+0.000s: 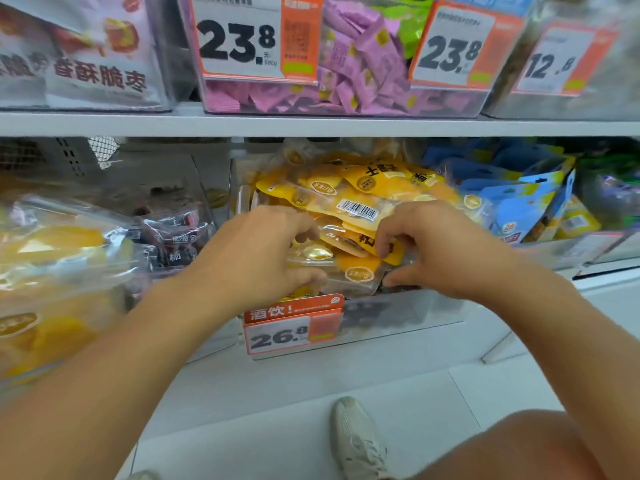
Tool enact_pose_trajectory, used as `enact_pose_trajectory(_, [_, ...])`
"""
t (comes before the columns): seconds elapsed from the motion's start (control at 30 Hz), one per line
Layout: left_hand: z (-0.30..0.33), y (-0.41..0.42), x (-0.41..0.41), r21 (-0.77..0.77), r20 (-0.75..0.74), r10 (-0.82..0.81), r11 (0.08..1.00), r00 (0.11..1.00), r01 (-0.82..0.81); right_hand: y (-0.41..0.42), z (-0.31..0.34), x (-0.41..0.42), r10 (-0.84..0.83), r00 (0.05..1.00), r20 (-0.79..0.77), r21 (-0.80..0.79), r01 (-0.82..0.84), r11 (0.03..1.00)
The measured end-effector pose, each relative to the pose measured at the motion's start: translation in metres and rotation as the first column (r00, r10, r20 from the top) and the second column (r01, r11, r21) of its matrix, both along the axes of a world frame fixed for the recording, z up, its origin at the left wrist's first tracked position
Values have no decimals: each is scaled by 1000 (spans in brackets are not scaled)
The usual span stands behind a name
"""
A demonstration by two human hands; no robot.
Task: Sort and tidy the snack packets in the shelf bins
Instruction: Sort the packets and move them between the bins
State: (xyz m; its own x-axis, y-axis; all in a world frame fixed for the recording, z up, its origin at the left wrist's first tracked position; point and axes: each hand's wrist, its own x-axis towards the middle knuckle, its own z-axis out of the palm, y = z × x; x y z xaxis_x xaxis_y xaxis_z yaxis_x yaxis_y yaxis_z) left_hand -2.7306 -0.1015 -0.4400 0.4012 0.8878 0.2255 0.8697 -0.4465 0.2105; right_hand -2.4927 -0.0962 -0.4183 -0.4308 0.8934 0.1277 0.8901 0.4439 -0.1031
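Head view: both hands are in the middle clear plastic bin (408,317) on the lower shelf, working the front of a heap of yellow-and-clear snack packets (349,202). The left hand (256,251) has fingers curled over the near-left end of the heap, thumb below, gripping the lower packets. The right hand (429,244) pinches the edge of a packet between curled fingers and thumb at the near-right end.

Risks, judged from the layout: the heap stands higher than the bin's front wall, so pulling a low packet may tip the upper ones, including the barcode-labelled packet (358,210), over the edge to the floor. The film looks slick; a pinch at one corner could slip. The orange price tag reading 26.8 (292,323) hangs on the front wall just below the hands and a wrist could knock it off.

Packets: flat pouches, yellow printed tops with clear windows, round gold seals, lying at mixed angles and overlapping, not faced one way. Dark packets (175,237) lie in the bin to the left, blue-and-yellow pouches (519,202) in the bin to the right; whether any are misplaced, cannot tell
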Motion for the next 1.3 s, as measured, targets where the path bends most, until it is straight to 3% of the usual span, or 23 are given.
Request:
enact_pose_trajectory(0.1, [-1,0,5,-28,7,-19,999,1000,19,9,-10,-5,65,997,-32,123,-60,991])
enact_pose_trajectory(0.23, [-3,10,15,12,17,3,1000,1000,-4,21,-19,-17,110,956,-273,226,-48,973])
enact_pose_trajectory(0.4, [-12,18,20,87,4,76,993,997,-76,27,-17,-30,122,936,-331,103,-92,990])
enact_pose_trajectory(0.57, [-17,21,15,78,103,101,991,990,-109,-2,14,8,80,907,-413,109,-38,993])
enact_pose_trajectory(0.63, [-18,22,14,75,124,104,991,987,-114,-18,13,16,25,952,-306,-83,-53,995])
enact_pose_trajectory(0.7, [-19,22,15,65,120,117,990,986,-125,-23,4,15,-50,996,-80,-290,25,957])
enact_pose_trajectory(0.73, [-18,22,16,57,124,121,990,985,-128,-22,-1,14,-88,996,6,-303,86,949])
enact_pose_trajectory(0.87, [-19,20,15,35,133,127,991,983,-133,-7,-10,19,-219,976,13,-76,220,973])
enact_pose_trajectory(1.0, [-22,17,18,60,129,131,988,983,-140,4,-15,20,-167,986,-25,-91,164,982])
enact_pose_trajectory(1.2, [-22,16,23,63,169,140,986,976,-152,19,-25,11,-159,959,233,26,158,987])
enact_pose_trajectory(1.3, [-20,13,24,55,201,139,987,970,-153,20,-21,7,-105,966,237,21,103,994])
